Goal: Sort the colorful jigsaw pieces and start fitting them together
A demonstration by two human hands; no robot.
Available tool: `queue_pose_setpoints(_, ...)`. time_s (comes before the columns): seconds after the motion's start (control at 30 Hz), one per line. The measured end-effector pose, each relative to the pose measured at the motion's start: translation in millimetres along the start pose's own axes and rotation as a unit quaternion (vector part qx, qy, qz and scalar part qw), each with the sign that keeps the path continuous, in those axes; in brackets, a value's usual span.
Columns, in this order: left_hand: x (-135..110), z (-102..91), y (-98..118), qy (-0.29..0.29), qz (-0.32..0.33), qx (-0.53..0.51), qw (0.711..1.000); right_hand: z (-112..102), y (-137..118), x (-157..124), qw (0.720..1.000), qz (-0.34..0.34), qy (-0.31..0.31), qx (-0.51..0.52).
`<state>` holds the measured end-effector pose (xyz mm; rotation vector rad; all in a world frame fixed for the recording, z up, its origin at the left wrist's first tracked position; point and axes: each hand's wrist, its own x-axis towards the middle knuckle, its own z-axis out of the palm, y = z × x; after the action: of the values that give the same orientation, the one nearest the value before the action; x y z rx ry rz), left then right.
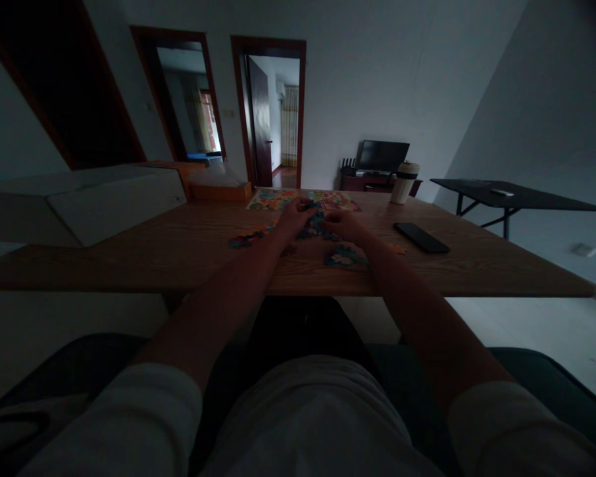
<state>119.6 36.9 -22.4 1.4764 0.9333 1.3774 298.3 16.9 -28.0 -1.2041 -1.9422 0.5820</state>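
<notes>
Handling puzzle pieces on a wooden table, left hand and right hand, fingers too dim to judge, doorway beyond

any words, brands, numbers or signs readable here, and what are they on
No text can be read.
White box: small dark marks near one end, too small to read.
Colourful sheet and puzzle pieces: too dim and blurred to make out any lettering.

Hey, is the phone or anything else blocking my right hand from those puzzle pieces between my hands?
Nothing visible does. Your right hand is right at the puzzle pieces, and the phone lies off to its right.
</notes>
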Motion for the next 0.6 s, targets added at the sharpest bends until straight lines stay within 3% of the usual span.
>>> queue_pose_setpoints(0.2, -2, -1.5, 2, 0.008, 0.029, 0.048, 0.998, -7, 1, -1, 1.000, 0.016, -0.003, -0.017)
queue_pose_setpoints(0.6, 6, -12.3, 1, 0.037, 0.038, 0.058, 0.997, -14, 20, 5, 0.994, 0.044, 0.064, -0.077)
